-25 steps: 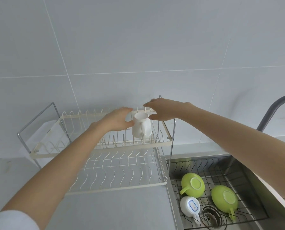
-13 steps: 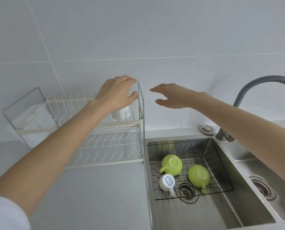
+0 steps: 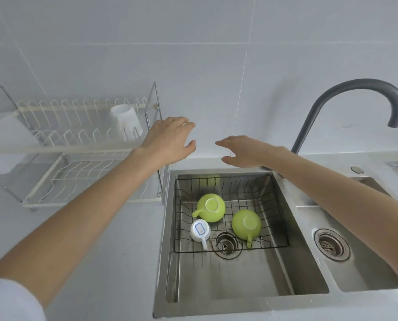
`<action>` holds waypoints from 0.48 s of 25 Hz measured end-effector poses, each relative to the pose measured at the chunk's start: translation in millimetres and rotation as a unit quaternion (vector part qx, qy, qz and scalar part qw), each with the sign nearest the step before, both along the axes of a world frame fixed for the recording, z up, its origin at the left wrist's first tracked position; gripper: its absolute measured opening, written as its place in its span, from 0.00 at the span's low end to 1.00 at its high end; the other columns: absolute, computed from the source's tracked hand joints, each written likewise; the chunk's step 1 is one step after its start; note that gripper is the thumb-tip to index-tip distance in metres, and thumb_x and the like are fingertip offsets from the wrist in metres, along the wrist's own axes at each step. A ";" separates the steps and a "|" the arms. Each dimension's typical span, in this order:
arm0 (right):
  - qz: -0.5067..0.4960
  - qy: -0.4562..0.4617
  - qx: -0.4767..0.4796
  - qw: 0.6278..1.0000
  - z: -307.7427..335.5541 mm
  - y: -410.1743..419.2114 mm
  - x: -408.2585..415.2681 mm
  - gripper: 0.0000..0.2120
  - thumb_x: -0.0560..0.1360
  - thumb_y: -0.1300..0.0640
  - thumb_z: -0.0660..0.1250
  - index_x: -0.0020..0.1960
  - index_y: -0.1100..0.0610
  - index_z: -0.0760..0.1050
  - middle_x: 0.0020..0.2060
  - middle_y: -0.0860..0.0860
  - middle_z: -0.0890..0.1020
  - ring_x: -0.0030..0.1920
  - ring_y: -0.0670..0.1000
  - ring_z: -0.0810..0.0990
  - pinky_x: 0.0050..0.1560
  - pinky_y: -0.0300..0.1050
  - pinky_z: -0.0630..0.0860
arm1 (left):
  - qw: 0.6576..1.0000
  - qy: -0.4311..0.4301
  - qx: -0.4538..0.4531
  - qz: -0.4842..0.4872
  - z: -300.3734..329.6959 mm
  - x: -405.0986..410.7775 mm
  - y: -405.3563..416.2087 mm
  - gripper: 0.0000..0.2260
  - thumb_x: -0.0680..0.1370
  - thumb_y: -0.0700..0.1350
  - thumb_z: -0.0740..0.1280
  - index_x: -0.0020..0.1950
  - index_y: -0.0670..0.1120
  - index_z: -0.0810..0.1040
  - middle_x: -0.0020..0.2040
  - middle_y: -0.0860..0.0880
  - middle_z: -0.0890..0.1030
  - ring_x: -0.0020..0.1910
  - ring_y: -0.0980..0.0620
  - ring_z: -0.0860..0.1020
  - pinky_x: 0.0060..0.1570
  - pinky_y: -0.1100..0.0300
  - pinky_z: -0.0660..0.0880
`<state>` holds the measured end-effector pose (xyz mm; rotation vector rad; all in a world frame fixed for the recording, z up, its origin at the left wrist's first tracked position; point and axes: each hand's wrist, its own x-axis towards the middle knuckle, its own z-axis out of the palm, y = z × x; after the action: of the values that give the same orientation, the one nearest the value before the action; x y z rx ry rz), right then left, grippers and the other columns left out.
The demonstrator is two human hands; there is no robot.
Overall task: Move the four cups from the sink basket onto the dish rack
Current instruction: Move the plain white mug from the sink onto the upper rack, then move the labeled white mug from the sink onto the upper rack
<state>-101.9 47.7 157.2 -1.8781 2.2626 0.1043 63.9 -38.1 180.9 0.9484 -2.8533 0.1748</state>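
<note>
One white cup (image 3: 125, 121) stands on the upper tier of the white wire dish rack (image 3: 61, 149) at its right end. In the black wire sink basket (image 3: 272, 200) lie two green cups, one at the back left (image 3: 210, 210) and one to the right (image 3: 246, 224), both upside down. A small white cup (image 3: 200, 230) with a blue label on its base sits upside down at the basket's front left. My left hand (image 3: 167, 141) hovers open beside the rack's right end. My right hand (image 3: 244, 150) hovers open above the sink's back edge. Neither hand holds anything.
A dark curved faucet (image 3: 346, 93) rises behind the right side of the sink. A drain (image 3: 225, 244) lies under the basket's front edge. A second basin with its own drain (image 3: 331, 244) is at the right. Grey counter (image 3: 100, 251) lies in front of the rack.
Both hands let go of the white cup on the rack's upper tier and moved right and down toward the sink. The view swung right and down over the sink.
</note>
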 end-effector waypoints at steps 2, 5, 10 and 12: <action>0.004 -0.014 0.006 1.000 -15.5 4.5 -10.5 0.26 0.79 0.53 0.55 0.75 0.53 0.54 0.74 0.54 0.62 0.73 0.56 0.61 0.72 0.52 0.61 | 1.000 -0.015 0.013 0.011 -17.1 -8.4 4.6 0.22 0.78 0.50 0.56 0.70 0.44 0.65 0.70 0.45 0.69 0.68 0.44 0.68 0.65 0.49 0.66; -0.004 -0.030 0.027 0.999 -34.1 11.9 -23.2 0.25 0.79 0.53 0.55 0.75 0.54 0.54 0.74 0.55 0.62 0.73 0.56 0.61 0.71 0.52 0.60 | 0.998 -0.040 0.053 0.019 -45.0 -19.1 11.8 0.22 0.78 0.50 0.56 0.71 0.44 0.64 0.72 0.45 0.68 0.69 0.44 0.67 0.65 0.49 0.65; -0.039 -0.093 0.031 0.994 -78.1 14.0 -40.5 0.25 0.78 0.54 0.56 0.74 0.56 0.57 0.69 0.59 0.69 0.69 0.59 0.67 0.67 0.52 0.65 | 0.988 -0.090 0.120 0.031 -99.5 -27.0 14.1 0.24 0.78 0.50 0.57 0.73 0.44 0.61 0.75 0.46 0.61 0.72 0.44 0.63 0.67 0.50 0.64; -0.049 -0.117 0.040 0.991 -100.7 10.8 -46.1 0.25 0.78 0.54 0.57 0.73 0.57 0.59 0.65 0.60 0.72 0.65 0.60 0.70 0.64 0.52 0.68 | 0.983 -0.106 0.143 0.036 -118.6 -28.7 11.1 0.25 0.78 0.51 0.56 0.74 0.44 0.59 0.76 0.46 0.60 0.73 0.45 0.63 0.68 0.50 0.64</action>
<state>-148.1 58.5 56.4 -1.6423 2.1530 -0.0390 35.3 -27.0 62.3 1.1492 -3.1004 -0.1427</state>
